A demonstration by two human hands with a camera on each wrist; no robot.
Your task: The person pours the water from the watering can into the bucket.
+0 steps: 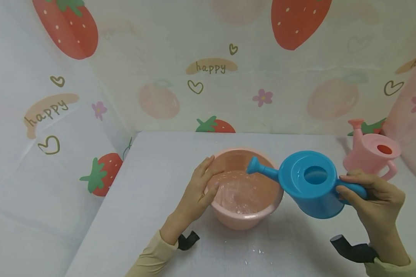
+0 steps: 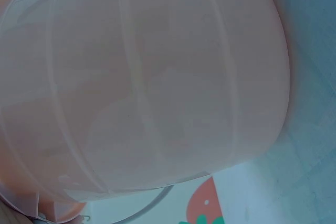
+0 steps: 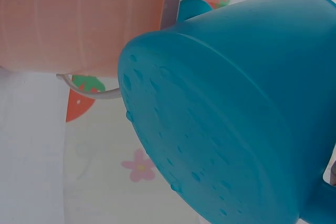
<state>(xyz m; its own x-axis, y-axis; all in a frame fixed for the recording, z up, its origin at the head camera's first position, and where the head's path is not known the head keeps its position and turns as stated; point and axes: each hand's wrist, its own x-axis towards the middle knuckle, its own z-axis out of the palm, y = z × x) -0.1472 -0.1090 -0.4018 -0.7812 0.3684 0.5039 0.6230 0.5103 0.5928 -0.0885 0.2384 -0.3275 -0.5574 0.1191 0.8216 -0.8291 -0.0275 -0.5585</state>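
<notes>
A pink plastic bucket [image 1: 240,221] with water in it stands on the white table. My left hand [image 1: 195,190] holds the bucket's left rim, fingers and thumb over the edge. In the left wrist view the bucket's ribbed wall [image 2: 142,87] fills most of the picture. My right hand [image 1: 378,196] grips the handle of a blue watering can [image 1: 310,188]. The can hangs at the bucket's right side, its spout reaching over the rim. In the right wrist view, water drops cling to the underside of the can [image 3: 194,135].
A pink watering can [image 1: 371,154] stands at the table's back right corner. Water drops lie on the white table [image 1: 152,181] in front of the bucket. Strawberry-patterned sheeting [image 1: 208,34] hangs behind and at both sides. Beside the bucket's wall a pale curved handle [image 3: 97,95] shows.
</notes>
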